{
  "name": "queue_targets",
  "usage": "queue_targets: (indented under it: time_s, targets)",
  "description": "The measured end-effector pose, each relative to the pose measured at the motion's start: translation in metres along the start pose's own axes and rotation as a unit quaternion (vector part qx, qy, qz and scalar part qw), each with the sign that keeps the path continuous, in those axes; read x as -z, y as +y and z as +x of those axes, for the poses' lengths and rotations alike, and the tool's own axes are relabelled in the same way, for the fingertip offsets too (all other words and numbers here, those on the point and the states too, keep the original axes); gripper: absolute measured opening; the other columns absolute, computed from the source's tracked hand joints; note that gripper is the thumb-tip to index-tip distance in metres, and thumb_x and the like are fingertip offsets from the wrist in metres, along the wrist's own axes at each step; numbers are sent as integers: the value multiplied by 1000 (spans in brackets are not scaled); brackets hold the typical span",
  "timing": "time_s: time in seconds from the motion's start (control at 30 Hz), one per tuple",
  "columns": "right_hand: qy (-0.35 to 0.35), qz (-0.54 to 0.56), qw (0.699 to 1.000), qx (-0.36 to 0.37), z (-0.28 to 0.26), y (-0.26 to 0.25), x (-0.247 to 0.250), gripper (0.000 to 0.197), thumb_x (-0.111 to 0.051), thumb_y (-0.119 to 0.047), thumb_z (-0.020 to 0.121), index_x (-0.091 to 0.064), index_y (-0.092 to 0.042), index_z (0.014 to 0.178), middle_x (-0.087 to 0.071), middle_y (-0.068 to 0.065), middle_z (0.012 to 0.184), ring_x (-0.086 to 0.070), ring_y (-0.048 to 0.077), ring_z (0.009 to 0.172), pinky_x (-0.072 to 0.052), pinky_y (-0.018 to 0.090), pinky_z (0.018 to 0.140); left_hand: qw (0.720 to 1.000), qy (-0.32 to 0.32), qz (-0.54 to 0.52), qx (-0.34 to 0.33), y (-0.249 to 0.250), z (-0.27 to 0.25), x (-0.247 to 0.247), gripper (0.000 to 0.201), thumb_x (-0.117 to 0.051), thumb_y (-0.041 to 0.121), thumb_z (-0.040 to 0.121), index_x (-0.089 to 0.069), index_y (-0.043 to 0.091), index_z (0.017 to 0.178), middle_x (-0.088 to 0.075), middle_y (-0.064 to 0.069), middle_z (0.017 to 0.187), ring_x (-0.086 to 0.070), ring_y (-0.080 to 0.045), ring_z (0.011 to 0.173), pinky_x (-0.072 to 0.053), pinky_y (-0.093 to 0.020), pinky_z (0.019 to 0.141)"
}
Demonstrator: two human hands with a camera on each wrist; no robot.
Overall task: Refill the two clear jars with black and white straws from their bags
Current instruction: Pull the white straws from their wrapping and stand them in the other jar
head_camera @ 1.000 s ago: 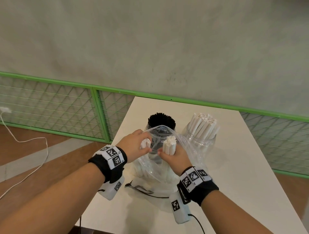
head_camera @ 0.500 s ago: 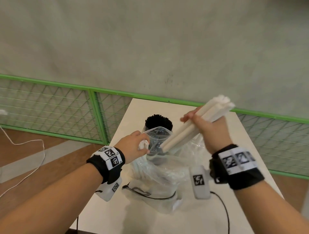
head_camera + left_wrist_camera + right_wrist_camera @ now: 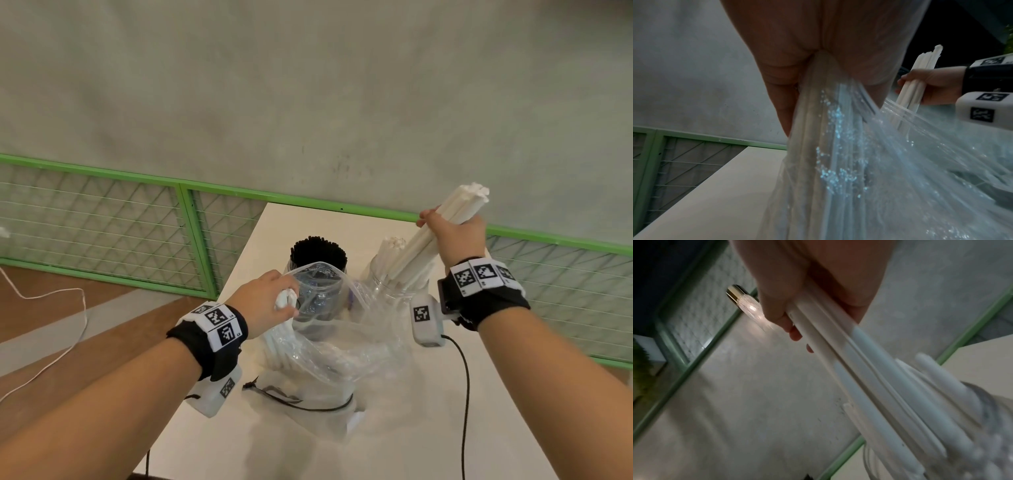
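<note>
The right hand (image 3: 457,236) is wrapping its curled fingers (image 3: 777,316) around a bundle of white straws (image 3: 428,240), holding it tilted, with the lower ends dipping into the mouth of the clear jar (image 3: 394,291) near the far right part of the table (image 3: 428,428). That jar is already holding other white straws (image 3: 394,244) standing upright. The left hand (image 3: 263,301) is pinching the gathered rim of a clear plastic bag (image 3: 339,346), with fingers pressed together on the plastic and on the tips of white straws inside the bag (image 3: 286,298). The bag is standing open near the middle of the table, its raised mouth partly covering the second jar (image 3: 318,294) behind it. This jar, full of black straws (image 3: 318,250), is sitting just left of the white-straw jar, toward the far edge. A black cord (image 3: 298,404) is lying across the table by the bag's base, toward the near edge. Beyond the far edge, a green mesh fence (image 3: 102,233) is running along a grey wall (image 3: 308,85), and a white cable (image 3: 51,329) is trailing over the floor to the left.
</note>
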State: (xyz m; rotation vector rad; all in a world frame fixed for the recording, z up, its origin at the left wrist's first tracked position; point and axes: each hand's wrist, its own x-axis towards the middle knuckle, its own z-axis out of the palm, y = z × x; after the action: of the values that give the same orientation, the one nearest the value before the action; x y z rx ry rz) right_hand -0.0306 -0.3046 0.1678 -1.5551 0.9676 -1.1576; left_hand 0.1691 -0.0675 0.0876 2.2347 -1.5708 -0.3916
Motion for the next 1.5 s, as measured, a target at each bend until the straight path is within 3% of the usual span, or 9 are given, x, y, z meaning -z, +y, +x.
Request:
queue_targets:
  time_s: [0.23,0.37,0.6,0.77,1.1,1.23,1.3,1.4,1.5]
  targets:
    - [-28,-117,991,-60,6,51,-20,29,-76,-22,74,-66,-2,92,-70,15,92,-66,30,86,-53,35,75,1000,5,-2,3,1,-1,0,26,-62,39,85,-52,31,109,-49,8,106,-52,-14,80,-43,-29,77]
    - [-50,-69,996,-31,-2,61,-23,39,-75,-14,78,-56,-9,111,-69,5,94,-62,13,84,-47,28,79,1000,5,-2,6,0,-1,0,26,-62,39,86,-52,31,109,-50,7,108,-52,-14,77,-43,-30,77]
    - [-135,-146,979,51,6,60,-23,14,-64,-25,89,-63,-21,102,-63,-7,102,-54,11,99,-43,32,93,1000,3,-2,13,0,0,0,27,-62,39,86,-52,32,109,-48,8,107,-54,-14,82,-43,-29,77]
    - [-235,-251,938,54,-7,74,-32,32,-69,-16,84,-55,-19,113,-61,4,111,-57,23,100,-43,29,84,1000,8,-5,14,0,2,1,27,-62,39,86,-52,31,110,-48,9,107,-53,-13,83,-42,-28,76]
    - [-119,-241,954,134,9,66,-15,35,-72,-11,80,-58,-13,112,-56,-2,103,-50,15,95,-38,24,82,1000,16,-10,18,-3,3,0,30,-62,40,85,-52,32,112,-48,9,105,-53,-13,83,-42,-27,75]
    - [-112,-340,897,260,16,89,-10,46,-78,-10,73,-59,-9,115,-58,8,118,-49,27,110,-34,27,96,1000,15,-12,19,-3,4,0,29,-62,40,85,-52,31,110,-48,8,106,-54,-14,87,-43,-29,78]
    - [-132,-409,865,258,15,104,-6,48,-74,-27,77,-59,-11,120,-57,9,126,-48,33,118,-36,40,101,1000,15,-14,18,-4,5,0,28,-62,39,85,-52,31,110,-49,8,107,-54,-14,90,-45,-31,80]
    - [-143,-477,834,236,14,108,-4,67,-38,-62,83,-51,-17,131,-47,5,140,-38,31,132,-32,48,107,1000,14,-16,18,-5,4,0,28,-62,40,85,-52,32,110,-49,8,107,-54,-14,90,-46,-31,80]
    - [-169,-527,798,237,22,97,-7,75,-43,-69,81,-33,-29,143,-26,-1,153,-20,29,143,-23,52,111,1000,14,-14,15,-5,4,0,28,-62,40,85,-51,32,110,-49,7,107,-54,-14,90,-46,-33,81]
